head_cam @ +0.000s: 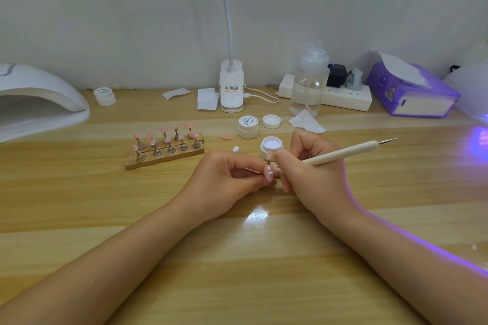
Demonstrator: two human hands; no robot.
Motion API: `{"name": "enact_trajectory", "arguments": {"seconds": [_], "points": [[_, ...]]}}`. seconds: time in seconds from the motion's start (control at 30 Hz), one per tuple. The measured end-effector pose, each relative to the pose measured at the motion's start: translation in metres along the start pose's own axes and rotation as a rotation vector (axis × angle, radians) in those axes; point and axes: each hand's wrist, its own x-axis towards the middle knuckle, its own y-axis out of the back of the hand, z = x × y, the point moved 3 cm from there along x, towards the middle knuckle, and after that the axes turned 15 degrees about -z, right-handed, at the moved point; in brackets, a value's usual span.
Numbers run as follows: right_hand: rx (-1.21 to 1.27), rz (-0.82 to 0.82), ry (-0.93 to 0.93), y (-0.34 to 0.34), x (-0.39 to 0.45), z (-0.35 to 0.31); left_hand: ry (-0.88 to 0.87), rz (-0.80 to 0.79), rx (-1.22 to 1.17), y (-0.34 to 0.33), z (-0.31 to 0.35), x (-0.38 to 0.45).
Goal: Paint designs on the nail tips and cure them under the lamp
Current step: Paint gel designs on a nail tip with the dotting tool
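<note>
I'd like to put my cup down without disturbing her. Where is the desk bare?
Bare wood lies near the front edge, either side of the forearms, and between the curing lamp and the nail tip stand. It is crowded around the gel pots and along the wall by the power strip.

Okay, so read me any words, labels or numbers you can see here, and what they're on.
Closed jar, lid: cursive script, too blurred to read.
Back jar, lid: similar script, too blurred.
Desk lamp base, sticker: red and black print, too small.
Tissue box: stickers and a small mark, unreadable.
Nothing else shows text.
</note>
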Motion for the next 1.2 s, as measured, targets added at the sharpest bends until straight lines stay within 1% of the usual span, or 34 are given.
{"name": "enact_trajectory", "arguments": {"seconds": [0.23,0.5,1.2], "points": [[0.03,-0.027,0.002,-0.0015,-0.0003,0.0001,-0.012,-0.005,-0.004,-0.0005,0.0011,0.0],[0.005,-0.007,0.006,0.0001,-0.0003,0.0009,-0.02,-0.008,-0.008,0.0001,-0.0004,-0.0003],[0.007,-0.023,0.009,-0.001,0.0004,0.0011,0.022,0.001,-0.009,-0.0011,0.0005,-0.0001]]}}
